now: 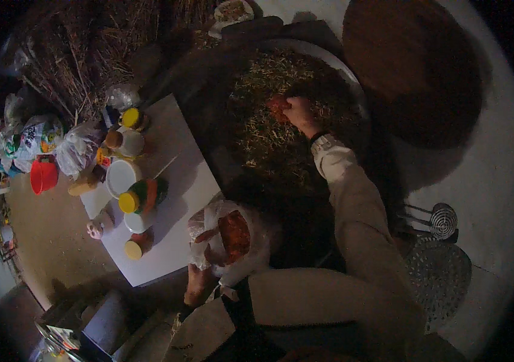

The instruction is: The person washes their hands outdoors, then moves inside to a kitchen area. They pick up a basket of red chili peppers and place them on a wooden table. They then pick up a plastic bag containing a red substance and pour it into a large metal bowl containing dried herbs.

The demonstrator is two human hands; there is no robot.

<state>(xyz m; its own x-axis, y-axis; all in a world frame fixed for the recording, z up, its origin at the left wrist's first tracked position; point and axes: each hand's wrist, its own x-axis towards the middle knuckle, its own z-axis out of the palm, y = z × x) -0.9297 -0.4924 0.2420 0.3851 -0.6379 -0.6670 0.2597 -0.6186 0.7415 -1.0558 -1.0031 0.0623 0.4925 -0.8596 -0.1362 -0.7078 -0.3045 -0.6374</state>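
Observation:
My left hand grips a clear plastic bag from its left side. Inside the bag's open mouth shows a deep red spice, likely powder. Farther off, my right hand reaches over a wide round pan filled with chopped dry greenish stalks and leaves. Its fingers are curled, with a clump of the same red powder at their tips, just above or on the greens. The dim light hides exactly how much the fingers enclose.
Left of the pan, a white board carries yellow-lidded jars, a white tub and other containers. Plastic bags and a red cup stand beyond it. At right are a large brown round, a skimmer and a perforated stool.

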